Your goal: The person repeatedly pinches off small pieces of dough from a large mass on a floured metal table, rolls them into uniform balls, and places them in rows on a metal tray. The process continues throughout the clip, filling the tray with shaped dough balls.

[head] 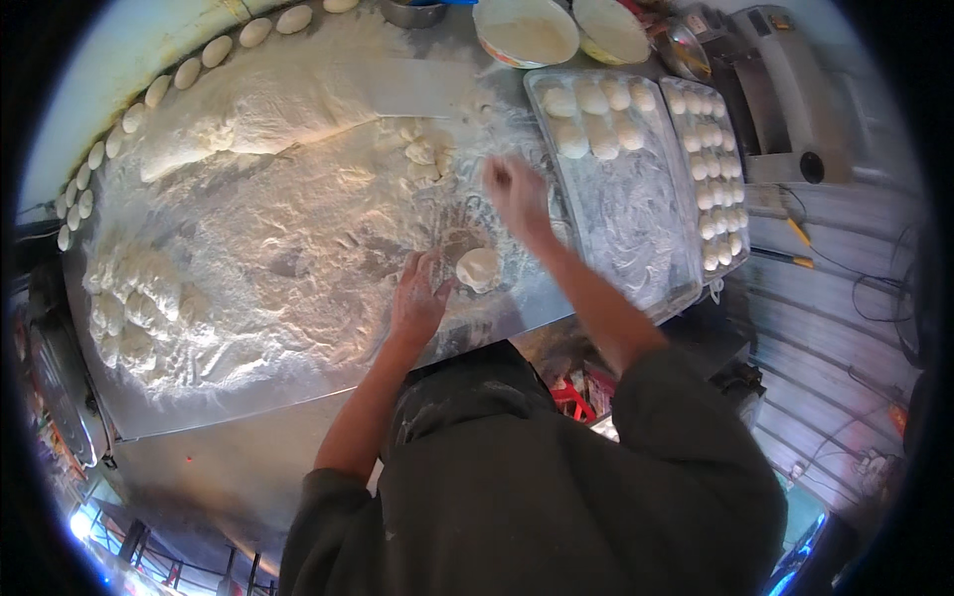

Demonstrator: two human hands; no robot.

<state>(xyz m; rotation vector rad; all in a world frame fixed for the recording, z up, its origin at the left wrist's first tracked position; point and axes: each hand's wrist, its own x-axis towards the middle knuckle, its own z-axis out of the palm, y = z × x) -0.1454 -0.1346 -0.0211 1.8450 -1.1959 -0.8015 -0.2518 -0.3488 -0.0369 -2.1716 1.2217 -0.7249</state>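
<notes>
On the floured metal worktable (514,316), a round piece of dough (478,270) lies close to the fingertips of my left hand (422,296). That hand rests on the surface with its fingers apart and holds nothing. My right hand (516,190) is blurred and curled above the table, between the small dough scraps (422,153) and a floured tray (633,216); whether anything is inside it cannot be seen. Several dough balls (594,97) sit at the far end of that tray. A large mass of dough (261,119) spreads across the back left.
A second tray (721,179) full of smaller dough balls stands at the right. Two bowls (526,33) are at the back. Flattened dough pieces (217,51) line the far left rim. Floured dough lumps (138,313) lie at the left. A grey machine (794,97) stands at the back right.
</notes>
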